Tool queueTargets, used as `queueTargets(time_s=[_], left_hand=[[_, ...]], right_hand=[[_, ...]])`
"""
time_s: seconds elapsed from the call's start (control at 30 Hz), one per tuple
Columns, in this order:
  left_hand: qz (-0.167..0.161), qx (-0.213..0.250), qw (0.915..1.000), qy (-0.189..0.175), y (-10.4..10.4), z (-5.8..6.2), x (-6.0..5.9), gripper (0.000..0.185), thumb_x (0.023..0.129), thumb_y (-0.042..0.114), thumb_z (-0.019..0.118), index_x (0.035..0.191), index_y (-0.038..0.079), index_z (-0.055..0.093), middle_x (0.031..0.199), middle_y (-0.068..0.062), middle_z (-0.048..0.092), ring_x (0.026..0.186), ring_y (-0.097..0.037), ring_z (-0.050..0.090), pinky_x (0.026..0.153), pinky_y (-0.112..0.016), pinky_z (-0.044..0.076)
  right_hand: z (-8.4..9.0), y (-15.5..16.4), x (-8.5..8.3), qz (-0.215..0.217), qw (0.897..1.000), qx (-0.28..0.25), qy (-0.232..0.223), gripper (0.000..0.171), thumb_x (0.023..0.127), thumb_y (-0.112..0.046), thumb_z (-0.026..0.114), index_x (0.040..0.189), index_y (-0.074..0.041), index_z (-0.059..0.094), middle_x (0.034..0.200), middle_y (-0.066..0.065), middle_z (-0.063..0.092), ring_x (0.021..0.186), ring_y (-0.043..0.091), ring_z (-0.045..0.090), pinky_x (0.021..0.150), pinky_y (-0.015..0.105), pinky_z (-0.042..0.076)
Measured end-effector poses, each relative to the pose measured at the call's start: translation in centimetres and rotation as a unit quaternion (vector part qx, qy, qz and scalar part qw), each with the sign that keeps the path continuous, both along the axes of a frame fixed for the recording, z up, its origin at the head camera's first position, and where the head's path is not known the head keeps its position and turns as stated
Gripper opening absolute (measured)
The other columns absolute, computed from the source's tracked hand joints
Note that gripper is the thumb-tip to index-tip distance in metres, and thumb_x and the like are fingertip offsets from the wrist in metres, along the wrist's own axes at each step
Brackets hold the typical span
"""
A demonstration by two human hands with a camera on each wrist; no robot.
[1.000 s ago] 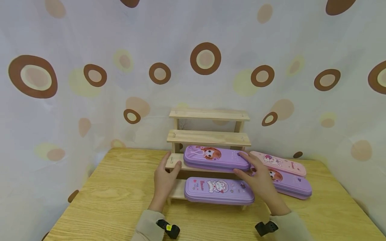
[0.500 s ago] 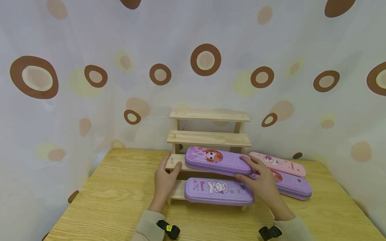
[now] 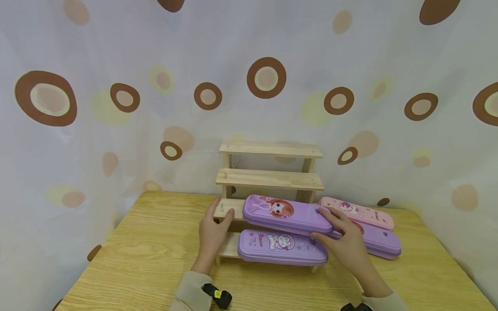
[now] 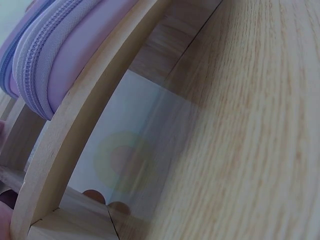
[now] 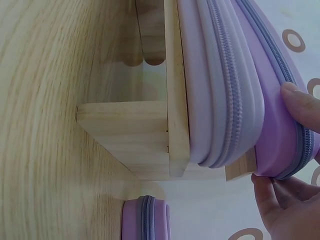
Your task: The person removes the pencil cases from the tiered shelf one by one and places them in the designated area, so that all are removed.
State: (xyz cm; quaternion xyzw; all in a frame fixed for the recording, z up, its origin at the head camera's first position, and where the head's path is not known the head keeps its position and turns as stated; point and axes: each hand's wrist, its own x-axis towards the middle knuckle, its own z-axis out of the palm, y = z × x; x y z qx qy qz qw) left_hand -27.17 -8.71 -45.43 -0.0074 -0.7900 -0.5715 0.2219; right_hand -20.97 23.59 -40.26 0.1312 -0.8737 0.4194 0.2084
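A purple pencil case with a girl picture [image 3: 285, 214] lies tilted across the second step of a wooden stepped shelf [image 3: 268, 178]. Its right end hangs past the step. My right hand [image 3: 326, 224] grips that right end, thumb below and fingers on top; its fingers [image 5: 300, 105] pinch the same case [image 5: 272, 95] in the right wrist view. My left hand [image 3: 222, 209] holds the left end of the second step. Another purple case with a cartoon print [image 3: 282, 247] rests on the lowest step, seen edge-on as zipped purple case [image 4: 45, 55] in the left wrist view.
A pink case [image 3: 355, 212] and one more purple case [image 3: 383, 242] lie on the wooden table [image 3: 148, 250] right of the shelf. The two upper steps carry nothing. A spotted curtain [image 3: 116, 129] closes off the back and sides.
My right hand has drawn the girl-picture case to the right and slightly down, so it now sits tilted with its end off the step. The left hand has stayed put.
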Motion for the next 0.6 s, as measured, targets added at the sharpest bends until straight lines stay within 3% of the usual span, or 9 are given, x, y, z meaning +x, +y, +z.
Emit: queueTargets(time_s=[0.17,0.4,0.6], left_hand=[[0.001,-0.002,1.0000,0.004,0.0,0.0,0.0,0.060,0.080,0.051,0.062,0.132,0.026,0.047,0.131,0.004,0.047,0.121,-0.018,0.041,0.098,-0.040,0.036],[0.001,-0.003,1.0000,0.006,-0.1,-0.1,0.0,0.061,0.079,0.052,0.061,0.132,0.026,0.047,0.131,0.004,0.048,0.120,-0.017,0.042,0.097,-0.040,0.036],[-0.003,-0.001,1.0000,0.005,0.0,0.0,0.0,0.060,0.080,0.052,0.060,0.133,0.026,0.046,0.130,0.003,0.048,0.119,-0.017,0.044,0.095,-0.039,0.039]], right_hand=[[1.2,-0.2,1.3,0.005,1.000,-0.017,-0.008,0.066,0.068,-0.019,0.080,0.128,-0.012,0.054,0.134,0.007,0.041,0.116,0.025,0.043,0.086,0.005,0.033],[-0.1,1.6,1.3,0.012,0.999,-0.033,-0.021,0.065,0.070,-0.024,0.079,0.129,-0.021,0.053,0.133,0.000,0.041,0.120,0.008,0.039,0.091,0.007,0.032],[0.0,2.6,2.2,0.020,0.998,-0.058,-0.028,0.065,0.071,-0.016,0.078,0.130,-0.017,0.051,0.135,0.002,0.040,0.122,0.003,0.036,0.092,0.010,0.031]])
